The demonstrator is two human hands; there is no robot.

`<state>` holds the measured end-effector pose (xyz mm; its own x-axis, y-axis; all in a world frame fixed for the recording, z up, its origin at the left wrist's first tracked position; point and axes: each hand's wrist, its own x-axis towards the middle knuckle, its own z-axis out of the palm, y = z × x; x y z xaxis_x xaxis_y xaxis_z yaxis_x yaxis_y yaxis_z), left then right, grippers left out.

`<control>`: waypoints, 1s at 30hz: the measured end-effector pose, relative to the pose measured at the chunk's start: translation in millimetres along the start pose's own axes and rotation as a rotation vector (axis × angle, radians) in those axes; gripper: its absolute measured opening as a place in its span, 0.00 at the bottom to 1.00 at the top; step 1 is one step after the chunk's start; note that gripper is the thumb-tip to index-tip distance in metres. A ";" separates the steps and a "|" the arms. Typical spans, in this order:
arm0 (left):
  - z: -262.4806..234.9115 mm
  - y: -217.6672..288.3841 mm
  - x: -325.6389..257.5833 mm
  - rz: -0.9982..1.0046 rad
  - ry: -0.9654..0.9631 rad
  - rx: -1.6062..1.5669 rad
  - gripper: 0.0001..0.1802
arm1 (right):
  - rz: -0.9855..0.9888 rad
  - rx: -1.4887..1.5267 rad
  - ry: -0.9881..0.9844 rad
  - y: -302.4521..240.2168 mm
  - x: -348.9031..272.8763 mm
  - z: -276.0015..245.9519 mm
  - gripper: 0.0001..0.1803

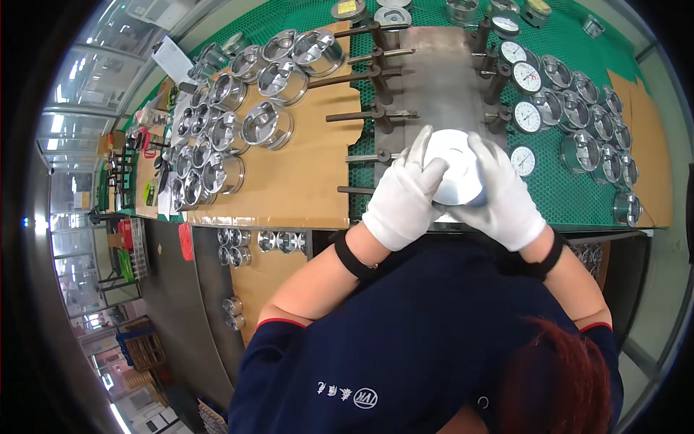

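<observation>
A shiny silver engine piston (458, 173) is held between both my gloved hands, its round, flat top facing up. My left hand (402, 199) grips its left side, with fingers bent over the edge. On the opposite side, my right hand (507, 197) wraps round the piston, fingers along the rim. White gloves cover both hands. Just beyond them lies a grey metal plate (444, 79) carrying dark posts with rods. Dial gauges (526, 77) stand along the plate's right side, the nearest one close to my right hand. The piston's underside is hidden.
Several silver pistons (283, 81) stand on cardboard (311, 170) to the left. More pistons (580, 151) are grouped on the green mat (553, 206) at the right. A few parts lie along the far edge. Further pistons (240, 256) sit on a lower shelf.
</observation>
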<state>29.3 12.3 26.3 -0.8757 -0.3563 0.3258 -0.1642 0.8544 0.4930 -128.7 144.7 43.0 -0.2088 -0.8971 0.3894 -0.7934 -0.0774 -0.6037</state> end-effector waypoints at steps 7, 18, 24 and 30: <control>13.3 -10.0 15.1 0.077 0.087 -0.045 0.32 | 0.904 0.934 -0.330 19.4 -36.7 6.3 0.51; 18.3 -24.5 30.8 0.073 0.101 -0.190 0.31 | 0.971 1.014 -0.325 20.9 -31.4 0.6 0.54; 19.0 -21.5 30.6 0.037 0.090 -0.201 0.31 | 0.986 1.013 -0.322 20.3 -31.0 0.7 0.55; 18.8 -18.6 30.4 0.024 0.098 -0.181 0.32 | 0.996 0.995 -0.321 18.3 -30.1 0.4 0.55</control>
<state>-2.7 -7.3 11.9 -0.8284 -0.3794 0.4120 -0.0518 0.7843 0.6183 -136.7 170.2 19.9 -0.1860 -0.8048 -0.5636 0.3504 0.4815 -0.8033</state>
